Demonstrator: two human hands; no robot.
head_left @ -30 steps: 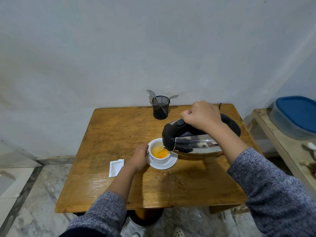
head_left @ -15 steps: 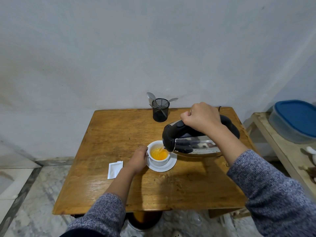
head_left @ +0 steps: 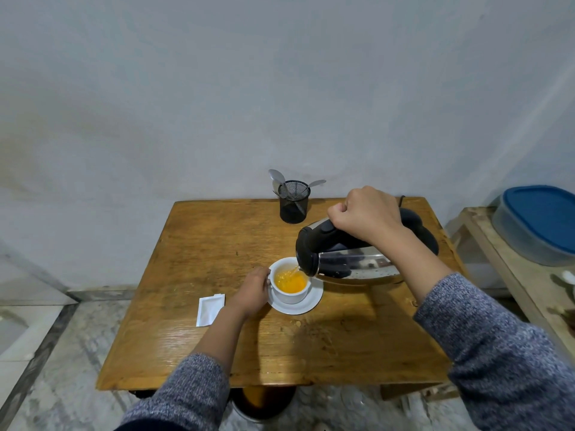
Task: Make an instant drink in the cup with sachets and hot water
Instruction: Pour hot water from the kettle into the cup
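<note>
A: Where is the cup (head_left: 291, 283)?

B: On a white saucer (head_left: 306, 303), near the middle of the wooden table (head_left: 205, 244). It is white and holds orange liquid (head_left: 291, 281).

A: And the hands?

B: The left hand (head_left: 252, 290) is curled against the cup's left side, touching it. Whether the fingers go through a handle I cannot tell, since the hand hides that side. The right hand (head_left: 365, 214) is a fist wrapped round the black handle of the kettle (head_left: 351, 264).

A: How does the kettle sit?

B: It is off the table and tipped to the left, with its spout over the cup's right rim. A thin stream of water (head_left: 294, 271) runs from the spout into the orange liquid. The body is shiny steel, the lid and handle black.

A: Any sachets?

B: One white sachet (head_left: 209, 310) lies flat on the table, just left of the left wrist, apart from the saucer. Whether it is open I cannot tell.

A: What else is on the table?

B: A black mesh holder (head_left: 293, 203) at the far edge, upright, with spoons (head_left: 278, 177) sticking out. It stands behind the kettle, apart from it.

A: And beside the table?

B: To the right, a wooden bench (head_left: 497, 259) carrying a tub (head_left: 535, 225) with a blue lid. Both sleeves are grey knit.
</note>
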